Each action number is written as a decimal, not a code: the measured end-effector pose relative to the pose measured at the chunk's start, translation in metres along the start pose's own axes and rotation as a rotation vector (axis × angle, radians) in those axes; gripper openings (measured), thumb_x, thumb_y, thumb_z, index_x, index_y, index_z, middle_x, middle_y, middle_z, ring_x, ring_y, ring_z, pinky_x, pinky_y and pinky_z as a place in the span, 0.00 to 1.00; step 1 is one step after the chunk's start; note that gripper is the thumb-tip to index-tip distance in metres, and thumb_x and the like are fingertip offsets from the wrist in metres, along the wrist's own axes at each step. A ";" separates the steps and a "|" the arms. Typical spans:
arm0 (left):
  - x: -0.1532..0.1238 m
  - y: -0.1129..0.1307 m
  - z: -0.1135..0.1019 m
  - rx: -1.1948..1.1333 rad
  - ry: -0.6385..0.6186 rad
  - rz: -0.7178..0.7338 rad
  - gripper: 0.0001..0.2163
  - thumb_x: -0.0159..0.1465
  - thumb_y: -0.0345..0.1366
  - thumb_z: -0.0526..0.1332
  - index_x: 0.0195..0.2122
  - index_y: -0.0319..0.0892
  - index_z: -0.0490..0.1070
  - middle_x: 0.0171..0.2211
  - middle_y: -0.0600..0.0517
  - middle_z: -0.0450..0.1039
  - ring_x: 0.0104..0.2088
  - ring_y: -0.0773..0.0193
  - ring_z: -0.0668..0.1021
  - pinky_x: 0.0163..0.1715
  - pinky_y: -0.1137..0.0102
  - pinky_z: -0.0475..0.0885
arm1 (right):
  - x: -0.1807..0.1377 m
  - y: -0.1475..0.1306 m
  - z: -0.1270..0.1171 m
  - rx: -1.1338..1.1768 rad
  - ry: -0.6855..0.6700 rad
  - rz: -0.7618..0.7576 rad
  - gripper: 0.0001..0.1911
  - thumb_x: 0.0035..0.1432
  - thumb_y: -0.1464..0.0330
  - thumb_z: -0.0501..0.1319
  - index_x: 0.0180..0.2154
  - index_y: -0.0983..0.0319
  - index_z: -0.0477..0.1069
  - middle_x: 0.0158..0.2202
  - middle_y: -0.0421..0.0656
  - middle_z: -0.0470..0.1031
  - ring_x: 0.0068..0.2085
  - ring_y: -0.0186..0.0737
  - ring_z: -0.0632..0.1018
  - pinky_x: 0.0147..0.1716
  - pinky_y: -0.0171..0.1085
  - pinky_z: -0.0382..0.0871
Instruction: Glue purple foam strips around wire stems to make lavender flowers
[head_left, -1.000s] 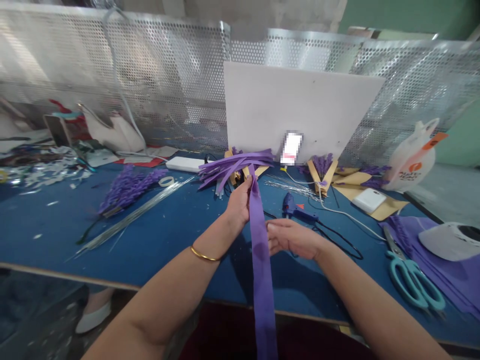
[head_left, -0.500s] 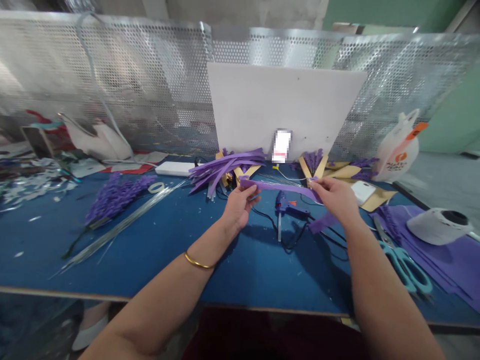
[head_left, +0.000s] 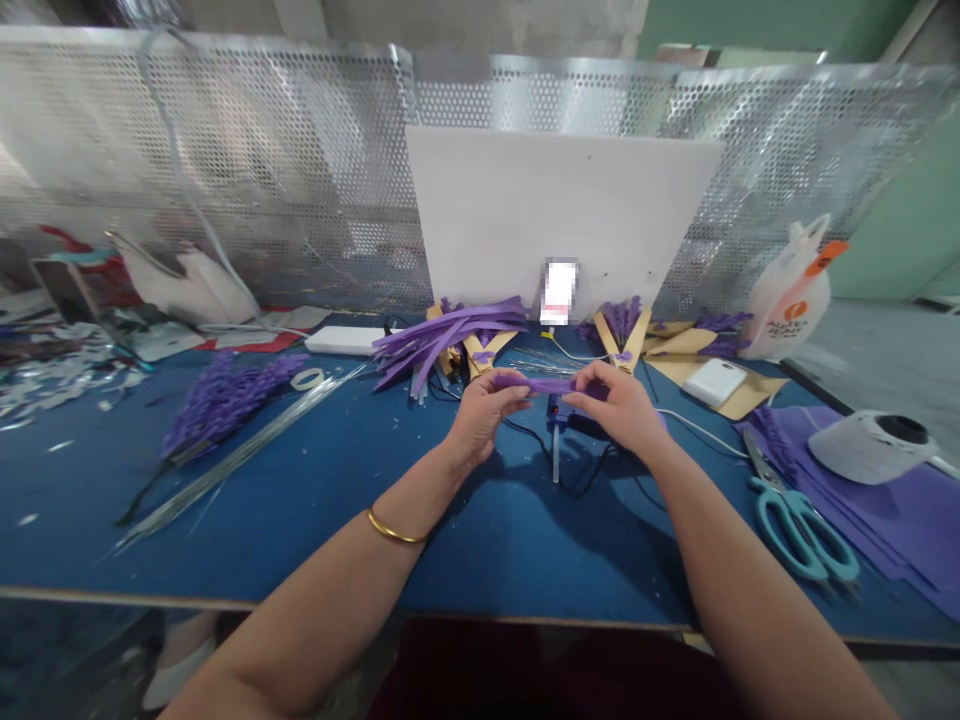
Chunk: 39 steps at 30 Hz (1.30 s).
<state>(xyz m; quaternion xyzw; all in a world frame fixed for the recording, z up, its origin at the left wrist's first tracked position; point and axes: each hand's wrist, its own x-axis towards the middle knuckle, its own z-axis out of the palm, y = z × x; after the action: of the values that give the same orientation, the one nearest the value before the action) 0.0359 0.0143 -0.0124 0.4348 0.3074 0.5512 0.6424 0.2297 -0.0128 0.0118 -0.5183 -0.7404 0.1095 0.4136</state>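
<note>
Blue tabletop, cluttered, backed by perforated metal. From left to right: purple lavender bunch lying loose; far centre, pile of purple strips, seemingly unused. Nearer, left hand nearly closed, pinching one side of purple strip; right hand likewise curled, pinching the other. Seemingly gathered, not yet fastened to anything visible. Beyond, paper-wrapped bouquet, apparently finished; near right, scissors set down, purple sheets probably remaining stock.

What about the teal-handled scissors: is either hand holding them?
No, the scissors lie on the blue table at the right, while the left hand and right hand both hold the purple strip.
</note>
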 end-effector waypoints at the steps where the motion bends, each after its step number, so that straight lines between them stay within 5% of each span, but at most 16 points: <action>1: 0.000 0.000 0.000 0.020 0.000 -0.005 0.10 0.47 0.32 0.69 0.30 0.39 0.72 0.27 0.54 0.74 0.33 0.64 0.78 0.38 0.68 0.72 | 0.000 0.001 -0.001 0.043 0.013 0.015 0.11 0.52 0.61 0.64 0.26 0.59 0.66 0.31 0.40 0.74 0.31 0.37 0.72 0.32 0.38 0.64; 6: 0.001 0.007 -0.003 0.314 0.025 0.069 0.07 0.47 0.31 0.68 0.28 0.40 0.73 0.24 0.55 0.73 0.29 0.67 0.75 0.33 0.71 0.70 | 0.000 0.003 -0.001 0.092 0.077 0.015 0.10 0.51 0.64 0.65 0.24 0.60 0.66 0.27 0.39 0.73 0.30 0.37 0.72 0.32 0.37 0.63; 11: -0.001 0.015 -0.004 0.728 -0.072 0.258 0.13 0.49 0.35 0.68 0.38 0.44 0.78 0.34 0.52 0.78 0.36 0.63 0.77 0.38 0.70 0.69 | -0.001 0.001 0.000 -0.045 0.066 -0.040 0.09 0.52 0.66 0.65 0.24 0.59 0.66 0.28 0.39 0.74 0.33 0.39 0.72 0.36 0.40 0.63; 14: -0.002 0.012 -0.005 0.873 -0.071 0.323 0.10 0.51 0.41 0.68 0.34 0.46 0.80 0.35 0.52 0.79 0.36 0.61 0.77 0.36 0.70 0.69 | -0.001 0.001 -0.001 -0.077 0.058 -0.068 0.09 0.52 0.66 0.65 0.24 0.59 0.67 0.29 0.39 0.75 0.35 0.40 0.73 0.39 0.41 0.63; 21: 0.000 0.006 -0.007 0.881 -0.079 0.399 0.07 0.54 0.43 0.66 0.28 0.48 0.80 0.28 0.52 0.78 0.30 0.62 0.76 0.32 0.70 0.66 | 0.000 0.002 0.000 -0.112 0.072 -0.060 0.09 0.53 0.64 0.64 0.25 0.58 0.67 0.29 0.39 0.76 0.36 0.41 0.73 0.40 0.42 0.63; 24: 0.000 0.007 -0.006 0.931 -0.109 0.527 0.06 0.51 0.43 0.69 0.29 0.52 0.80 0.26 0.53 0.78 0.30 0.61 0.75 0.43 0.65 0.65 | 0.000 0.001 0.001 -0.124 0.049 -0.099 0.09 0.53 0.64 0.63 0.24 0.58 0.66 0.29 0.39 0.76 0.35 0.41 0.73 0.42 0.44 0.63; 28: -0.002 0.007 -0.004 0.980 -0.106 0.627 0.02 0.53 0.40 0.67 0.27 0.54 0.80 0.27 0.55 0.78 0.32 0.61 0.76 0.57 0.58 0.51 | 0.000 -0.002 0.003 -0.137 0.014 -0.158 0.10 0.53 0.65 0.63 0.24 0.57 0.65 0.29 0.38 0.76 0.35 0.41 0.74 0.45 0.46 0.62; 39: -0.005 0.007 -0.003 1.114 -0.098 0.650 0.02 0.54 0.38 0.66 0.27 0.50 0.79 0.28 0.55 0.78 0.33 0.60 0.76 0.59 0.57 0.48 | -0.003 -0.008 0.007 -0.160 0.006 -0.226 0.09 0.53 0.67 0.63 0.24 0.57 0.64 0.29 0.38 0.76 0.38 0.42 0.74 0.48 0.45 0.61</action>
<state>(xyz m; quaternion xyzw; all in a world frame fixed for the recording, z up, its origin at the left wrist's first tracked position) 0.0295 0.0100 -0.0078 0.7987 0.3705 0.4547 0.1341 0.2197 -0.0166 0.0108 -0.4633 -0.7991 0.0012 0.3831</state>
